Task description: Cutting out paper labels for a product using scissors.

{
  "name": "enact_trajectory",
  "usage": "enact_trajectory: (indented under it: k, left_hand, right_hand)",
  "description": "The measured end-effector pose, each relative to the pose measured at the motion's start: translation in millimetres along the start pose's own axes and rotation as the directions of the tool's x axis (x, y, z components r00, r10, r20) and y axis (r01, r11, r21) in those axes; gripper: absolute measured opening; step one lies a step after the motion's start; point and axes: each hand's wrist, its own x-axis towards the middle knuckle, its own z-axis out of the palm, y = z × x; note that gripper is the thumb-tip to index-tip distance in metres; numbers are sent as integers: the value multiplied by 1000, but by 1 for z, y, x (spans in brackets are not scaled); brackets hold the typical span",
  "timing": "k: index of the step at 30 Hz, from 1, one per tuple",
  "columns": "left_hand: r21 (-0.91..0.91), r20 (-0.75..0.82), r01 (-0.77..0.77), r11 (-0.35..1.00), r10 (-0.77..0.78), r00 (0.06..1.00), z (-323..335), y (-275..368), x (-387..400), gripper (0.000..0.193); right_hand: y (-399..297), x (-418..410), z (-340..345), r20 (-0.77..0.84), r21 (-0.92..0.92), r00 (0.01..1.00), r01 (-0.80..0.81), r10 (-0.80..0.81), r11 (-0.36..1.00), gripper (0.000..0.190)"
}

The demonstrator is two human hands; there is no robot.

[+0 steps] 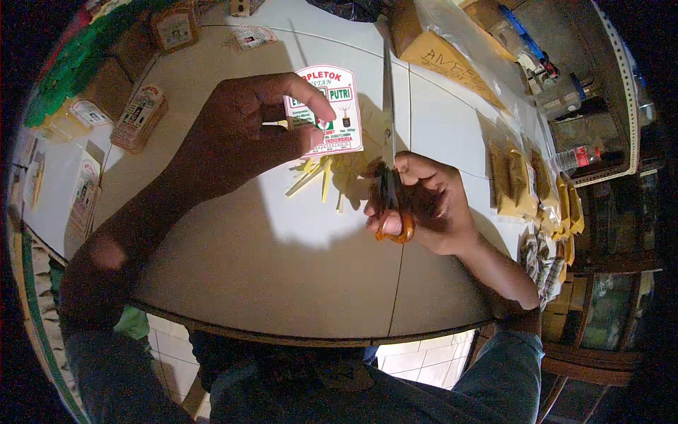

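My left hand (238,116) pinches a printed paper label (347,100) with red and green print and a rounded top, holding it above the table. The thumb and index finger cover part of its print. In my right hand (442,206) is a pair of scissors (389,100), its blades pointing away from me, just to the right of the label. The blades look closed together. My fingers are around the dark and orange handles. Beneath the label, thin yellowish paper offcuts (310,177) lie in a loose heap on the white table (296,281).
Stacks of similar labels (140,119) stand at the left, and another label (253,37) lies farther back. A cardboard box (450,63) bearing handwriting is at the back right. Brown-filled packets (514,180) line the right side, near a plastic bottle (577,157) on a shelf.
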Motion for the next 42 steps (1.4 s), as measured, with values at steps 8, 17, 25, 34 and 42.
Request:
enact_trajectory:
  k: [8,17,25,34,42]
  left_hand:
    - [-102,-16,-17,995,15,1000,-5,-6,5,25]
    - [451,-134,-18,892,88,987,-78,21,12,30]
    - [484,-290,521,703,-433,853,-160,40,-56,31]
    - [945,-30,5,326,69,997,-136,-23,-70,37]
    - [752,-32,175,636,-230,973,-159,-62,-53,44]
  right_hand:
    - [9,12,-11,-30,291,995,104,-99,951,40]
    - [29,22,-26,-113,112,918,393,-381,913,42]
    - [28,25,-25,-104,37,918,387,-382,921,37]
    - [38,28,-28,-144,27,907,403,-395,915,37]
    - [37,27,-27,-161,29,905,402,-393,915,34]
